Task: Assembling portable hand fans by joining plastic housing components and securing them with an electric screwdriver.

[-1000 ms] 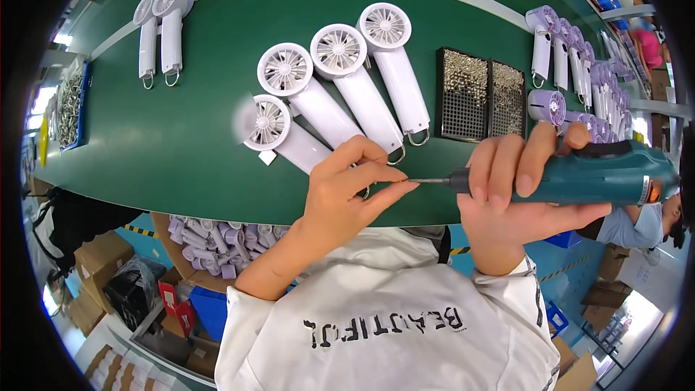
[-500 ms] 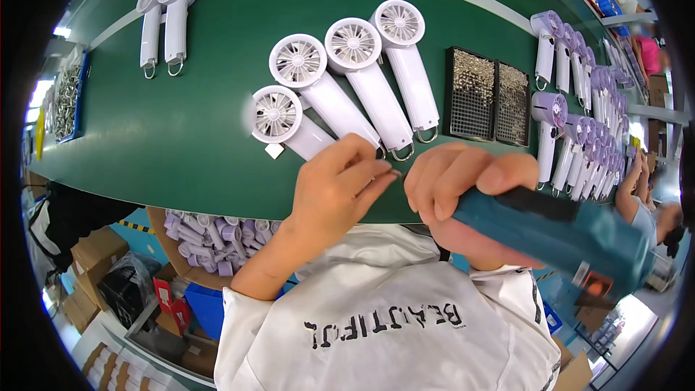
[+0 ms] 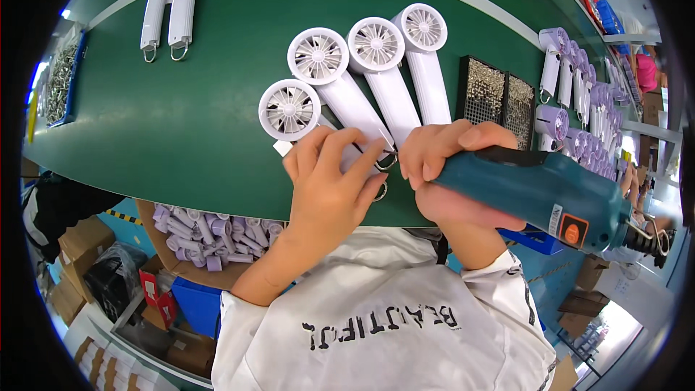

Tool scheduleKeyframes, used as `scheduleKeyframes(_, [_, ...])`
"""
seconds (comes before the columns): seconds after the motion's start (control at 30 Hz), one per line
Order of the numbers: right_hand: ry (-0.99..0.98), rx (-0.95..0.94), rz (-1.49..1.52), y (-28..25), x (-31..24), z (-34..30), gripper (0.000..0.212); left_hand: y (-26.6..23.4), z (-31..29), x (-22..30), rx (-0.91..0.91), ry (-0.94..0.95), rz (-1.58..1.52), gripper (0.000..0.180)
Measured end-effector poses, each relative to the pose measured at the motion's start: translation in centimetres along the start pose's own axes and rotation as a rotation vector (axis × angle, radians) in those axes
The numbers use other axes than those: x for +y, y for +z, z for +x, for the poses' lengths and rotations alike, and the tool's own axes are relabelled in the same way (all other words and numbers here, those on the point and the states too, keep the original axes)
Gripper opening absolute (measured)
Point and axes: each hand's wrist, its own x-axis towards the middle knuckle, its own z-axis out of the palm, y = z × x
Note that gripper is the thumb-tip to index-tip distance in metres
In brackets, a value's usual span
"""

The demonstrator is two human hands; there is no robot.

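Note:
My right hand (image 3: 456, 163) is wrapped round a teal and black electric screwdriver (image 3: 532, 185), held level with its tip end toward my left hand. The bit is mostly hidden behind my fingers; a thin dark shaft shows near the handle ends. My left hand (image 3: 326, 177) has its fingers curled over the handle of the nearest white handheld fan (image 3: 289, 110), whose metal loop peeks out beneath the fingertips. Three more white fans lie fanned out beside it: a second fan (image 3: 318, 56), a third fan (image 3: 376, 45) and a fourth fan (image 3: 423, 27), handles toward me.
Right of the fans lie two black trays (image 3: 483, 94) of small metal screws. Further right stand rows of lilac-and-white fans (image 3: 554, 123). Two fans (image 3: 182, 14) lie far left, near a blue bin (image 3: 69, 87) of metal loops. Below the table edge sits a carton (image 3: 156, 235) of fan parts.
My left hand has come down onto the nearest fan's handle, its fingers spreading over it. The screwdriver has swung slightly, its tip closer to the handle ends. The view has shifted a little.

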Motion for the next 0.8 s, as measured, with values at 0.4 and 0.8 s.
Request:
scheduleKeyframes(0.4, [-0.047,0.092,0.005,1.0,1.5,-0.6,0.083,1.3,-1.2,0.2,-0.036,0.005,0.026,0.043])
scheduleKeyframes(0.8, [0.131,0.441,0.28,0.5,1.2,-1.8,0.094,-0.2,-1.6,0.0,-0.092,-0.025,0.241,0.044])
